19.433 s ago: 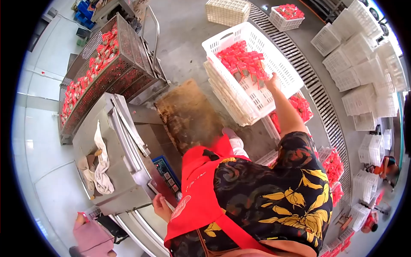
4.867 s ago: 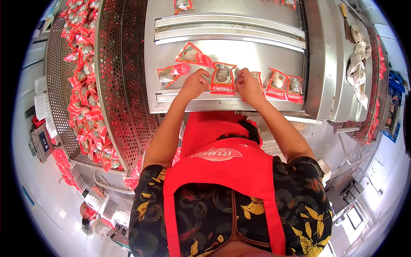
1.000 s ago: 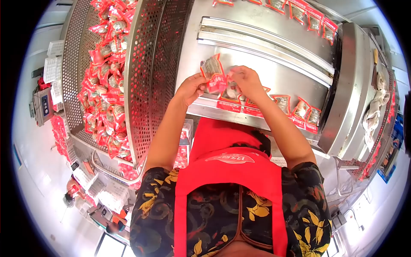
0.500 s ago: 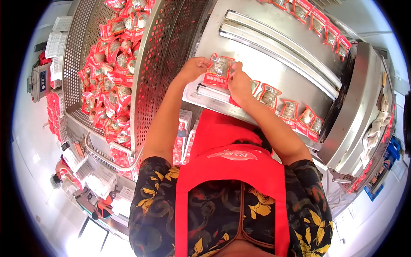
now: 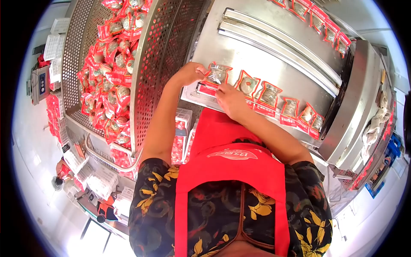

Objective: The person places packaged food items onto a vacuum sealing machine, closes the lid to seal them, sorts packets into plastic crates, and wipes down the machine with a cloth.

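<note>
A red-edged clear food pouch (image 5: 218,73) lies over the near sealing bar (image 5: 204,89) at the left end of a steel machine bed. The fingers of my left hand (image 5: 190,73) pinch its left side. My right hand (image 5: 231,100) has its fingers closed at the pouch's lower right edge, on the red strip. To the right, several more pouches (image 5: 269,95) lie in a row, their red ends along the near bar. Pale, rounded contents show through their clear parts.
Left of the machine stands a perforated metal bin (image 5: 141,85) heaped with red pouches (image 5: 113,77). A double metal bar (image 5: 278,49) crosses the bed, and another pouch row (image 5: 317,21) lies beyond. The machine's raised steel cover (image 5: 353,107) is at right. A person (image 5: 63,169) is at lower left.
Both hands have brought the pouch down toward me, onto the near bar. My right hand has shifted left and nearer, uncovering the neighbouring pouch in the row.
</note>
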`<control>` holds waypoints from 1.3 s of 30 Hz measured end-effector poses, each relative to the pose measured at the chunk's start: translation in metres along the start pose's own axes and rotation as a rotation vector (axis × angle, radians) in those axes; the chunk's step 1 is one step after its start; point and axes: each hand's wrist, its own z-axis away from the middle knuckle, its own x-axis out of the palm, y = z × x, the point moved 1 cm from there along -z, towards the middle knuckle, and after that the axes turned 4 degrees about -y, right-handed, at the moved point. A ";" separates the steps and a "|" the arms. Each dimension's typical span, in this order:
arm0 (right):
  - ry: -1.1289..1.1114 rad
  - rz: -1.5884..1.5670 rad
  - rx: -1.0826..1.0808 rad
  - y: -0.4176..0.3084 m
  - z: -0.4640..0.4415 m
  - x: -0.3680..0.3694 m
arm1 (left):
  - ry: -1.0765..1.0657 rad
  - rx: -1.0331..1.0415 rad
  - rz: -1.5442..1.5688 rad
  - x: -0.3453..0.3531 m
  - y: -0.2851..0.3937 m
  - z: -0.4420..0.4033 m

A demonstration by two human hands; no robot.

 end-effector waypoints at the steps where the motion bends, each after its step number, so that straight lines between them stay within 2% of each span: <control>1: -0.007 0.079 -0.036 -0.002 0.000 0.002 | 0.055 -0.007 -0.151 0.001 0.007 0.007; 2: -0.006 0.080 -0.021 -0.004 0.005 0.002 | 0.041 -0.002 -0.152 0.005 0.013 0.017; 4: 0.183 -0.070 -0.148 -0.019 0.016 -0.015 | 0.440 -0.080 -0.527 0.012 0.060 0.056; 5: 0.191 -0.065 -0.130 -0.021 0.026 -0.022 | 0.424 -0.068 -0.531 0.022 0.070 0.065; 7: 0.145 -0.173 -0.155 -0.022 0.054 -0.033 | 0.555 0.037 -0.302 0.044 0.086 0.079; 9: 0.107 -0.187 -0.116 -0.006 0.085 -0.036 | 0.468 0.337 -0.349 0.083 0.089 0.081; 10: 0.166 -0.141 -0.071 0.004 0.100 -0.041 | 0.456 0.492 -0.420 0.104 0.095 0.079; 13: 0.324 0.013 0.044 0.024 0.127 -0.056 | 0.335 0.629 -0.585 0.151 0.113 0.067; 15: 0.422 0.116 0.118 0.040 0.141 -0.054 | 0.338 0.630 -0.650 0.163 0.103 0.057; 17: 0.339 0.121 0.076 0.065 0.156 -0.036 | 0.335 0.639 -0.718 0.170 0.095 0.049; 20: 0.314 0.105 0.080 0.064 0.162 -0.036 | 0.279 0.512 -0.807 0.170 0.082 0.048; 23: 0.327 0.061 0.021 0.065 0.179 -0.033 | 0.317 0.530 -0.861 0.180 0.109 0.063; 25: 0.430 -0.038 0.019 0.051 0.201 -0.052 | 0.355 0.580 -0.869 0.200 0.125 0.065; 27: 0.510 0.000 0.067 0.063 0.230 -0.055 | 0.376 0.584 -0.781 0.228 0.130 0.063; 29: 0.556 0.138 0.306 0.080 0.250 -0.063 | 0.351 0.620 -0.756 0.257 0.138 0.054; 30: 0.582 0.175 0.318 0.091 0.258 -0.060 | 0.321 0.658 -0.727 0.272 0.141 0.049; 33: 0.578 0.199 0.207 0.116 0.267 -0.048 | 0.294 0.734 -0.700 0.302 0.146 0.043; 37: 0.524 0.193 0.129 0.109 0.271 -0.053 | 0.283 0.625 -0.733 0.322 0.151 0.049; 39: 0.611 0.131 0.136 0.101 0.289 -0.060 | 0.296 0.606 -0.734 0.326 0.153 0.059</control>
